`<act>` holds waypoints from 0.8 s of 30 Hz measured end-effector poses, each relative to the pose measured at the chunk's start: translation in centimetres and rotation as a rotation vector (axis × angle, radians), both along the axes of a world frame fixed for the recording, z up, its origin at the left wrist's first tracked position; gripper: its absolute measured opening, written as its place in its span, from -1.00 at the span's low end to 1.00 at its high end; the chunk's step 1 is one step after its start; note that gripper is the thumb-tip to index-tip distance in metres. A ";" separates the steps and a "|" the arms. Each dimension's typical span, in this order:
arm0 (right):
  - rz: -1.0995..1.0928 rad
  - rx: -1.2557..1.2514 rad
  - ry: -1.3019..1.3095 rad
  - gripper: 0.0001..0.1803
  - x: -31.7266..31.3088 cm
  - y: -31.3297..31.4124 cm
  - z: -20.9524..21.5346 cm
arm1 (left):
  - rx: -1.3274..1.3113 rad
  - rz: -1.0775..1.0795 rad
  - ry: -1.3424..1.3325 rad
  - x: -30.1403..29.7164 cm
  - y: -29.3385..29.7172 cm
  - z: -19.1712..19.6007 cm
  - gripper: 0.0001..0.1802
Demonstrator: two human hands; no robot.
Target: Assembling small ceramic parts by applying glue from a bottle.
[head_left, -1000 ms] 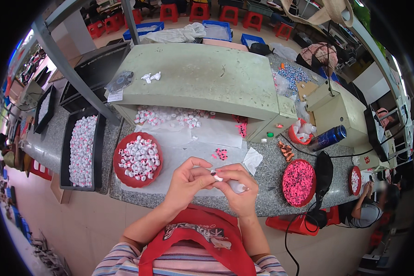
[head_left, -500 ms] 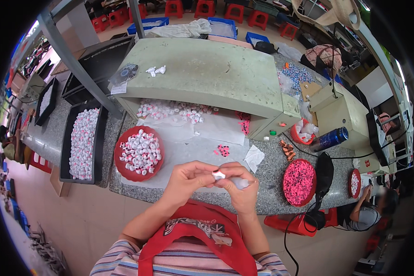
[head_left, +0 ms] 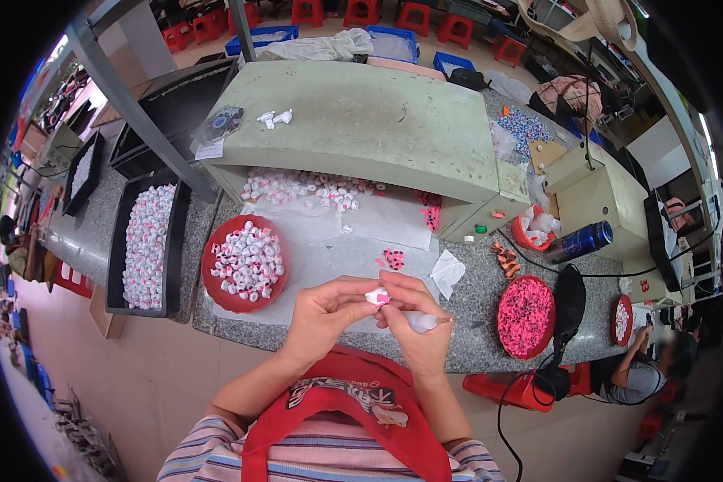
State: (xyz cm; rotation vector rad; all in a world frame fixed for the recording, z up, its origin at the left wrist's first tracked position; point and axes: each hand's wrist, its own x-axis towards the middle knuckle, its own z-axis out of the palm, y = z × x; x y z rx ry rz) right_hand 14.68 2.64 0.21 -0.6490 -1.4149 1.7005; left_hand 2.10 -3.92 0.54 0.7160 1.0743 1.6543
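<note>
– Turned since half a second ago: the small, rounded white-and-pink piece (head_left: 376, 296) now shows its pink patch.
– How do the hands have it?
– Left hand (head_left: 317, 315) pinches it at the fingertips, above the speckled grey stone surface (head_left: 475, 341); right hand (head_left: 419, 341) steadies it while clasping a translucent squeeze bottle (head_left: 422, 323) with a narrow tip.
– Beside them?
– Leftward, a round red bowl (head_left: 253, 307) heaped with knobbly white-and-pink pieces (head_left: 247, 261).

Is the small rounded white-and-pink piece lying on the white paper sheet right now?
No, the small rounded white-and-pink piece is held between the bare left hand and the bare right hand.
</note>
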 end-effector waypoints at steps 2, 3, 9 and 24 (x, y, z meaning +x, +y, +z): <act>0.014 -0.001 -0.006 -0.72 -0.2 0.2 -0.2 | 0.013 0.018 0.077 -0.1 0.0 -0.2 -0.71; 0.013 -0.006 0.005 -0.73 -0.3 0.2 -0.3 | 0.011 0.020 0.074 0.0 -0.1 -0.2 -0.71; 0.012 -0.057 0.040 -0.77 -0.9 0.1 -1.2 | -0.002 0.095 0.110 0.1 -0.1 -0.8 -0.73; -0.034 -0.406 -0.346 -0.85 -1.3 1.8 -12.5 | -0.436 0.278 0.430 -8.5 -1.6 -14.8 -0.76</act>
